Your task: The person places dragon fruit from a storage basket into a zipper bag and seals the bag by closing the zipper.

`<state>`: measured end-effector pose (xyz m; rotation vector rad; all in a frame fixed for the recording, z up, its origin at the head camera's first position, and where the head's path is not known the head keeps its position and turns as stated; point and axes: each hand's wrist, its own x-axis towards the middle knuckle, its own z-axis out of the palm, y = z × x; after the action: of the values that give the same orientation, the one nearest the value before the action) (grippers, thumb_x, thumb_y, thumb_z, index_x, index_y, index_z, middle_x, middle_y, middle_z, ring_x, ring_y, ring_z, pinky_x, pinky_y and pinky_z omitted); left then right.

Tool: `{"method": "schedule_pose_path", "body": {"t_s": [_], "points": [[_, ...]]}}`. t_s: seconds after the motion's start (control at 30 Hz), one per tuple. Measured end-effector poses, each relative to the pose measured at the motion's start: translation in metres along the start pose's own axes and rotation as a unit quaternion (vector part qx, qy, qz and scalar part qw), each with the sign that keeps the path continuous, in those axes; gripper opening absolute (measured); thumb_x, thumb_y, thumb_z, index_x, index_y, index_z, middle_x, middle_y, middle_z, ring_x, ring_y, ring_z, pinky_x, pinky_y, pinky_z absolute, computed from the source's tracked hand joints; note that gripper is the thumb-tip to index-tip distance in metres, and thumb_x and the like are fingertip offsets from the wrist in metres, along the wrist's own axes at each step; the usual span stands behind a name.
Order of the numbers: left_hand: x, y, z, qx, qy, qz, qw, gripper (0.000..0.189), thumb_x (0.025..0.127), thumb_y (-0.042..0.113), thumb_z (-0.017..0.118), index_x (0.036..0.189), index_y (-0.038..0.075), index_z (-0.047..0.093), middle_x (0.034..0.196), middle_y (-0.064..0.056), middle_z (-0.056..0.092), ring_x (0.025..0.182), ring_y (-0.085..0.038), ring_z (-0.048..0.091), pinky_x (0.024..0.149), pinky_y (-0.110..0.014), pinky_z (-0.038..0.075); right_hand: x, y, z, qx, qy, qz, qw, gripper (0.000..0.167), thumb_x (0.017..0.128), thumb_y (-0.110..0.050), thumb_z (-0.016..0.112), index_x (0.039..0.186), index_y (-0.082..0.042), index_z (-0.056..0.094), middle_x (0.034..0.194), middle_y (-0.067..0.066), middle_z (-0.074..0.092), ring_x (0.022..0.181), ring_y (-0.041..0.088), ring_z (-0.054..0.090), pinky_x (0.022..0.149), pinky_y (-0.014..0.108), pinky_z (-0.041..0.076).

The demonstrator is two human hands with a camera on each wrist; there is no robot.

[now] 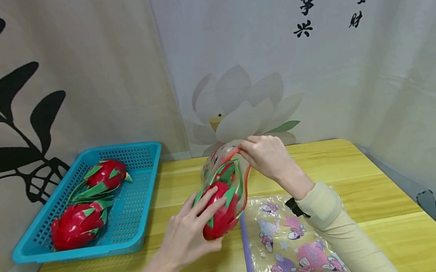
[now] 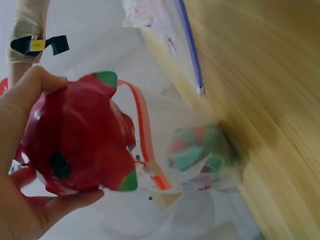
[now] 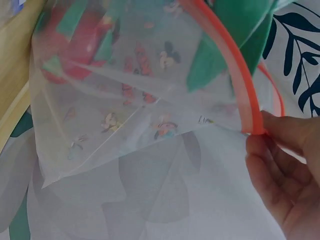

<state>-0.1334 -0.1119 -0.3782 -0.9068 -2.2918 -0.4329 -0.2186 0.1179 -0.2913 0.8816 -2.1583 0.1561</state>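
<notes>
My left hand (image 1: pixel 190 224) grips a red dragon fruit (image 1: pixel 221 207) with green leaf tips, fingers over its top and thumb below. Its leafy end reaches into the mouth of a clear zip bag (image 3: pixel 165 120) with an orange-red rim and small cartoon prints. Between thumb and fingers, my right hand (image 1: pixel 266 157) pinches the corner of that rim. Deep in the bag lies another dragon fruit (image 2: pixel 195 150), seen blurred through the plastic. The right wrist view shows green leaves (image 3: pixel 235 40) crossing the rim.
A blue mesh basket (image 1: pixel 140 201) on the left holds two dragon fruits (image 1: pixel 78 225). Flat on the wooden table (image 1: pixel 393 214), below my right forearm, lies a second clear bag (image 1: pixel 294 245) with a purple zip edge and pink prints. A printed cloth (image 1: pixel 111 76) hangs behind.
</notes>
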Motion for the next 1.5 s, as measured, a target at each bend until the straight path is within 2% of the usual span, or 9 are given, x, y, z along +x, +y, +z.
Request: {"method": "schedule_pose_path", "body": {"t_s": [0.2,0.37,0.43,0.67,0.83,0.93,1.07,1.27,1.5], "points": [[0.008,0.002,0.01,0.01,0.024,-0.014,0.9996,0.077,0.055,0.037,0.086,0.126,0.026,0.059,0.131,-0.009,0.053,0.113,-0.033,0.059,0.059,-0.034,0.059,0.001,-0.002,-0.002,0.002,-0.009,0.007,0.9999,0.006,0.082,-0.013,0.073,0.08,-0.008,0.07,0.065,0.004,0.065,0.053,0.023,0.061,0.048,0.035,0.05],[0.013,0.003,0.019,0.012,0.043,-0.023,0.9988,0.076,0.057,0.033,0.085,0.127,0.022,0.058,0.133,-0.01,0.055,0.111,-0.045,0.06,0.059,-0.039,0.059,0.0,-0.003,-0.003,0.008,-0.017,0.009,0.9998,0.005,0.081,-0.013,0.073,0.083,-0.008,0.071,0.066,0.003,0.066,0.055,0.023,0.062,0.049,0.035,0.051],[0.016,0.003,0.023,0.01,0.05,-0.019,0.9985,0.076,0.057,0.03,0.085,0.127,0.021,0.058,0.135,-0.011,0.055,0.113,-0.045,0.058,0.062,-0.041,0.06,0.0,-0.004,-0.003,0.009,-0.021,0.01,0.9997,0.006,0.081,-0.013,0.074,0.085,-0.009,0.072,0.068,0.003,0.068,0.057,0.023,0.063,0.051,0.035,0.052],[0.02,-0.003,0.04,0.028,0.078,0.039,0.9958,0.075,0.054,0.026,0.089,0.122,0.014,0.06,0.136,-0.015,0.054,0.122,-0.042,0.049,0.079,-0.047,0.058,0.0,-0.005,-0.003,-0.002,-0.025,0.008,0.9997,0.009,0.08,-0.014,0.075,0.088,-0.01,0.075,0.075,0.003,0.07,0.06,0.021,0.065,0.05,0.033,0.052],[0.02,-0.007,0.05,0.057,0.083,0.086,0.9912,0.068,0.058,0.021,0.086,0.121,0.014,0.061,0.137,-0.016,0.053,0.127,-0.044,0.047,0.097,-0.05,0.049,-0.001,-0.003,0.0,0.015,-0.017,0.01,0.9997,0.014,0.082,-0.012,0.073,0.095,-0.008,0.075,0.084,0.006,0.074,0.067,0.023,0.069,0.057,0.035,0.055],[0.02,-0.008,0.056,0.082,0.089,0.109,0.9867,0.065,0.059,0.017,0.083,0.12,0.015,0.061,0.136,-0.015,0.055,0.128,-0.042,0.047,0.101,-0.051,0.047,-0.001,-0.002,0.001,0.029,-0.015,0.009,0.9994,0.015,0.082,-0.009,0.072,0.096,-0.006,0.075,0.084,0.008,0.075,0.068,0.024,0.07,0.06,0.036,0.056],[0.021,-0.01,0.059,0.1,0.091,0.121,0.9834,0.062,0.06,0.016,0.083,0.119,0.016,0.062,0.134,-0.015,0.055,0.127,-0.041,0.049,0.1,-0.05,0.048,-0.001,-0.002,0.001,0.04,-0.018,0.009,0.999,0.013,0.081,-0.007,0.072,0.093,-0.004,0.075,0.082,0.008,0.075,0.067,0.023,0.07,0.062,0.036,0.057],[0.03,-0.011,0.061,0.104,0.074,0.12,0.9845,0.069,0.058,0.021,0.088,0.121,0.017,0.061,0.129,-0.017,0.054,0.125,-0.041,0.049,0.101,-0.049,0.047,0.001,-0.003,0.0,0.052,-0.028,0.015,0.9981,0.013,0.082,-0.006,0.07,0.094,-0.003,0.075,0.083,0.009,0.075,0.07,0.023,0.07,0.066,0.036,0.057],[0.035,-0.015,0.065,0.122,0.012,0.119,0.9853,0.08,0.054,0.035,0.091,0.125,0.019,0.057,0.132,-0.014,0.057,0.124,-0.041,0.051,0.099,-0.047,0.049,0.002,-0.002,0.0,0.058,-0.022,0.014,0.998,0.012,0.081,-0.003,0.069,0.092,-0.003,0.075,0.077,0.008,0.074,0.063,0.023,0.068,0.061,0.034,0.056]]}}
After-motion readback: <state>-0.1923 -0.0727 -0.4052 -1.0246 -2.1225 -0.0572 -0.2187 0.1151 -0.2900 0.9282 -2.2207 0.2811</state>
